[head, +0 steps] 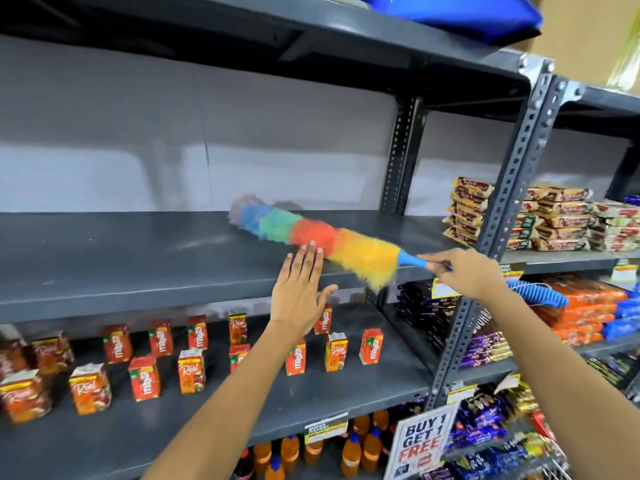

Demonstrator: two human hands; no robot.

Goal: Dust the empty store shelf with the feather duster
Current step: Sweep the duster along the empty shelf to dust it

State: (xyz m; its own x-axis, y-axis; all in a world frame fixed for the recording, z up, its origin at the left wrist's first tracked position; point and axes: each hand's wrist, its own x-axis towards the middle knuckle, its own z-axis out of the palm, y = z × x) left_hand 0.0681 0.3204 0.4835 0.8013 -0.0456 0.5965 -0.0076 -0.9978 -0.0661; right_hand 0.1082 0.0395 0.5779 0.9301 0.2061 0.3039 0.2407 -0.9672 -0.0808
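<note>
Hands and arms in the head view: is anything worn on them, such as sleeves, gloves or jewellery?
Nothing worn shows. The left hand and right hand are both bare, with no gloves, rings, watch or bracelets visible. Both forearms are bare right down to the bottom edge of the picture, so no sleeve comes into view.

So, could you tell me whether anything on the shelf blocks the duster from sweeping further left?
Nothing visible does. The shelf is bare left of the duster, which the right hand holds. The left hand is open at the front edge, beside the duster, not in its path.
</note>
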